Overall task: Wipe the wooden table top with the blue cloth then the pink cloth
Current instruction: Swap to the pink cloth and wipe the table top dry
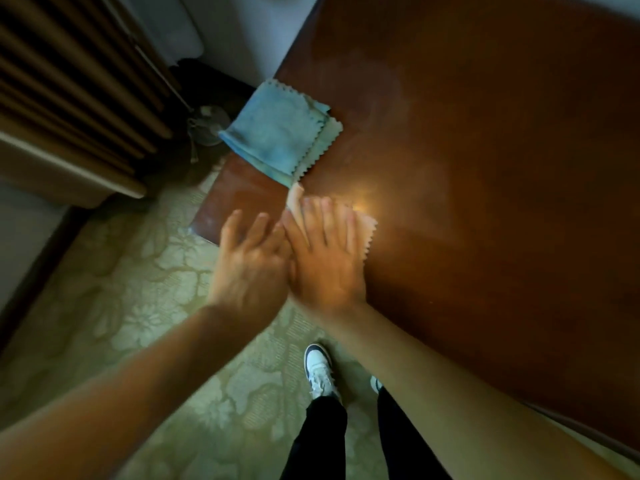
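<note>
The wooden table top [485,150] fills the right side of the head view. A folded blue cloth [277,129] lies at the table's left edge, partly overhanging it, on top of a pale cloth with a zigzag edge. My right hand [325,251] lies flat, fingers spread, on the pink cloth [367,226], pressing it onto the wood near the table's corner. Only the cloth's right zigzag edge and a bit at the top show. My left hand [249,261] hovers beside it with fingers apart, over the table's corner, holding nothing.
A brown radiator [69,98] stands at the left by the wall. A small fan [207,126] sits on the floor below the table's edge. Patterned green carpet [138,306] covers the floor. My legs and white shoes [318,372] stand against the table's near edge.
</note>
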Demonstrator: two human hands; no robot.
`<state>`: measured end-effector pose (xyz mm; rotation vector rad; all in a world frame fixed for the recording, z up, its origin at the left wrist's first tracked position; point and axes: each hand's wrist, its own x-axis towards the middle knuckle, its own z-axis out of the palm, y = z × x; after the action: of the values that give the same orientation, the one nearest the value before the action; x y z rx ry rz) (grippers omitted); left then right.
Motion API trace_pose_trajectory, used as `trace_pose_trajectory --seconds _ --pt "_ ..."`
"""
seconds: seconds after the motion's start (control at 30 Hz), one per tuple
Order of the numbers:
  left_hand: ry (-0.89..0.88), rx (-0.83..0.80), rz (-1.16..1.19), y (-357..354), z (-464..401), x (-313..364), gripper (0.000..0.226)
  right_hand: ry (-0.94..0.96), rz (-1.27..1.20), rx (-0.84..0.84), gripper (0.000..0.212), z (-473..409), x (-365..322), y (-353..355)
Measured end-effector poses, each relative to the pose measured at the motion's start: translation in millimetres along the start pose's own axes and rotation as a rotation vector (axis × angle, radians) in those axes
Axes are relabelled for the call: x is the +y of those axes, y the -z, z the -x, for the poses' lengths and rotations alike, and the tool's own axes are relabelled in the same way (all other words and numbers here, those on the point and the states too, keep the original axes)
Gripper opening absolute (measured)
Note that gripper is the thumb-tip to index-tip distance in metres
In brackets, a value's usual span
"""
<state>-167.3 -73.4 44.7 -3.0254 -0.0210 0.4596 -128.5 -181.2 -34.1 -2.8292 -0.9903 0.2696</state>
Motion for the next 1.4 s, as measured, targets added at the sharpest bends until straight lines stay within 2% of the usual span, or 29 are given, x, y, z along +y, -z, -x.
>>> trace_pose_trajectory --seconds 0.1,0.3,0.43,0.57,0.73,0.8,0.9,1.1,1.27,1.4 --pt "0.07 0.019 -0.003 -10 5 -31 0.04 0.03 -0.006 0.016 0.065 -19 -26 -2" --pt "0.061 -0.079 -0.02 -10 -2 -16 0.054 0.036 0.008 -0.035 0.064 -14 -14 3" --pt "-0.103 -0.094 -0.051 2 -24 36 0.06 -0.112 -0.028 -0.078 0.074 18 39 11" --pt "-0.252 -0.101 -0.135 21 -55 102 0.057 -0.22 0.103 -0.123 0.084 45 107 19" --pt "-0.302 -0.008 -0.188 31 -67 132 0.087 -0.178 0.138 -0.07 0.087 42 123 21" --pt "-0.301 -0.038 -0.228 30 -69 129 0.077 -0.148 0.147 -0.062 0.085 41 124 20" --pt "-0.231 -0.112 -0.312 30 -83 118 0.052 -0.066 0.152 -0.063 0.082 20 131 24" --pt "-0.035 -0.128 -0.308 44 -149 79 0.059 0.04 0.116 -0.045 0.082 -77 148 33" --pt "0.064 -0.058 -0.214 54 -202 61 0.049 0.042 0.157 0.056 0.083 -135 167 32" --pt "0.132 -0.029 -0.172 70 -232 58 0.043 0.062 0.126 0.049 0.088 -168 184 41"
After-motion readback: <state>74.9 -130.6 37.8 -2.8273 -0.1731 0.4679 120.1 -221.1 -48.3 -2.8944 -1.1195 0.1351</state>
